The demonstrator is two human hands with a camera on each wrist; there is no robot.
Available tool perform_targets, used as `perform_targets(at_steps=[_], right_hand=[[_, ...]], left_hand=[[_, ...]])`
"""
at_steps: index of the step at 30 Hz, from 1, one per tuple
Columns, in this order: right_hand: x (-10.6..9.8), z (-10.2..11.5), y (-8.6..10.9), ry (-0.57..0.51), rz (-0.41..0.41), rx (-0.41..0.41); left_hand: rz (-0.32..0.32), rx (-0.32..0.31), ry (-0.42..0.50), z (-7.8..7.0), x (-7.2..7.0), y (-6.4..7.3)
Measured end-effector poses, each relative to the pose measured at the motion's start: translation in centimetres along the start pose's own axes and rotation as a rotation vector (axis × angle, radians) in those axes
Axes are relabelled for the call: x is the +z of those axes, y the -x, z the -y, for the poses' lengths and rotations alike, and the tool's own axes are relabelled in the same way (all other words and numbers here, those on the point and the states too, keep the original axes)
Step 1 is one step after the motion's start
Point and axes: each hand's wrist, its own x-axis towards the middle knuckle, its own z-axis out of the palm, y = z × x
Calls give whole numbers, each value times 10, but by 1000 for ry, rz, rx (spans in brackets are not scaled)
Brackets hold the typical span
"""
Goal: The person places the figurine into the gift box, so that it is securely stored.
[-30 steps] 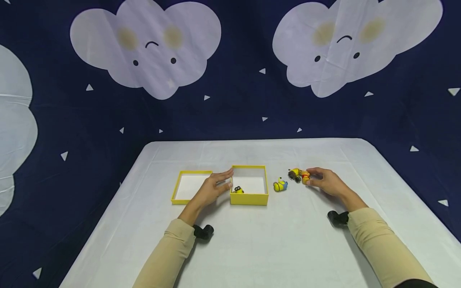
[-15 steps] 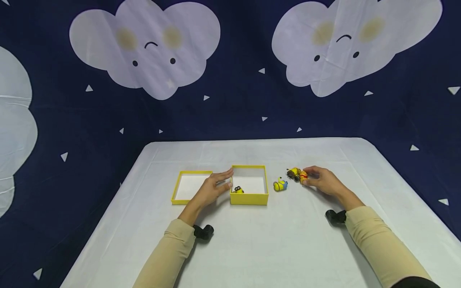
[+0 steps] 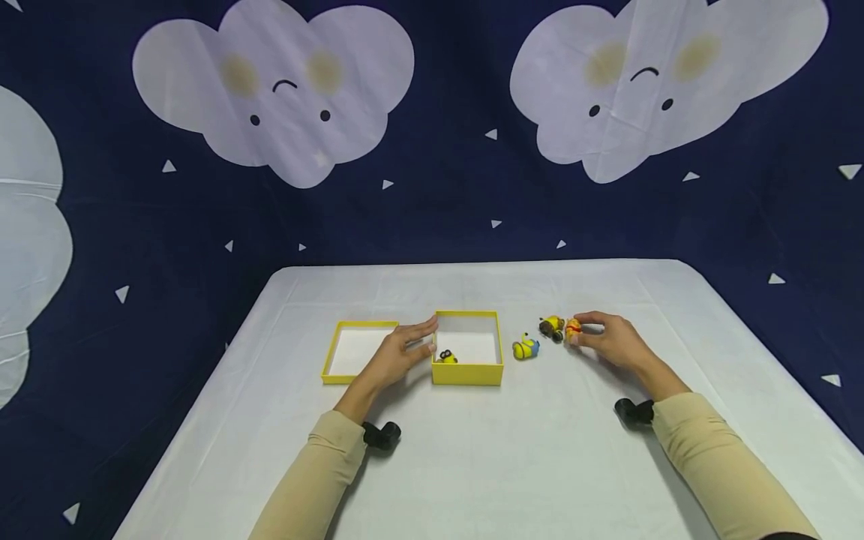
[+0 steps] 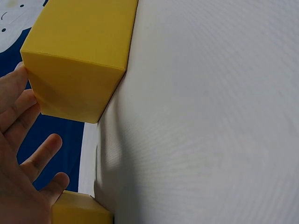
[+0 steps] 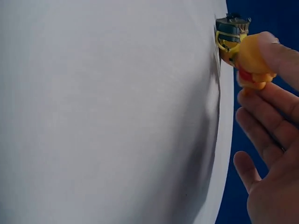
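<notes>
My right hand (image 3: pixel 614 341) pinches a small orange-yellow bear figurine with a red shirt (image 3: pixel 574 329) between thumb and fingers; in the right wrist view the bear figurine (image 5: pixel 254 58) is seen from behind the thumb. Just left of it lies a yellow minion figurine with dark parts (image 3: pixel 551 327), also visible as a dark-topped minion figurine (image 5: pixel 230 32). My left hand (image 3: pixel 398 352) rests its fairly straight fingers and thumb against the left wall of an open yellow box (image 3: pixel 467 374). Inside that box, at the front left corner, sits a goggled minion figurine (image 3: pixel 447 356).
A shallow yellow lid (image 3: pixel 337 349) with a white inside lies left of the box, partly behind the left hand. A yellow and blue minion figurine (image 3: pixel 526 346) lies on its side just right of the box. White cloth covers the table (image 3: pixel 513 457).
My right hand shifts slightly left with the bear figurine, then back right, leaving a small gap to the dark minion figurine. The left hand and the box stay still.
</notes>
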Motion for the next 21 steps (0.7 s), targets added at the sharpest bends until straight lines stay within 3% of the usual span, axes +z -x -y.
perform_targets(at_steps=[21], right_hand=[[8,57,9,-74,-57,-126]], left_hand=[[-10,-10,-4,-1,0,0]])
